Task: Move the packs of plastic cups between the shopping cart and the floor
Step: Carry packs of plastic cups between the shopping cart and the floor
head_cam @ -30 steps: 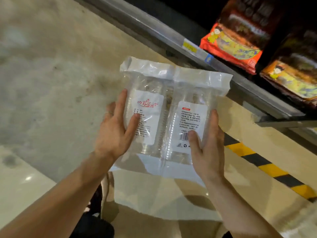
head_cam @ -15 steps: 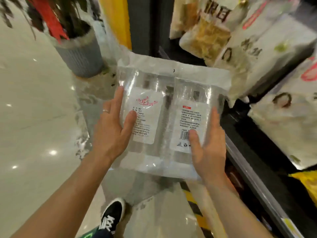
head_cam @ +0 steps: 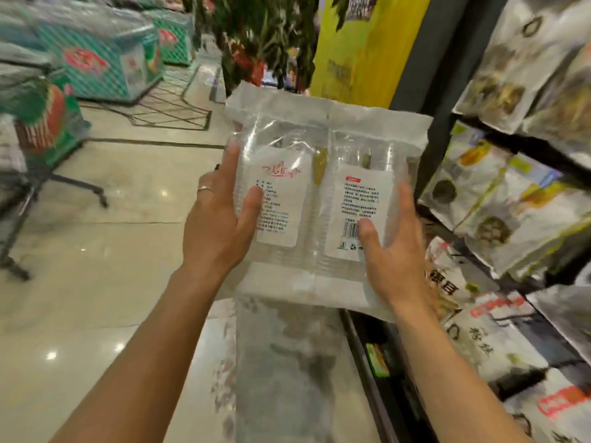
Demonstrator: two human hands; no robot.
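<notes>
Two clear packs of plastic cups (head_cam: 323, 187), each with a white label, are held side by side upright in front of me, well above the floor. My left hand (head_cam: 220, 215) grips the left pack, thumb on its label and fingers along its left side. My right hand (head_cam: 391, 244) grips the right pack, thumb by the barcode and fingers round its right edge. A shopping cart (head_cam: 28, 174) with a dark frame and wheels stands at the left edge, blurred.
Store shelves (head_cam: 511, 199) packed with bagged goods run along my right. Green mesh display bins (head_cam: 105, 59) and a wire basket (head_cam: 172, 107) stand at the back left. A leafy plant (head_cam: 265, 36) and a yellow pillar (head_cam: 361, 49) rise behind the packs. Glossy floor tiles (head_cam: 96, 282) spread left.
The view has swung up from the floor to the aisle. Both hands have carried the two packs upward with the same grip.
</notes>
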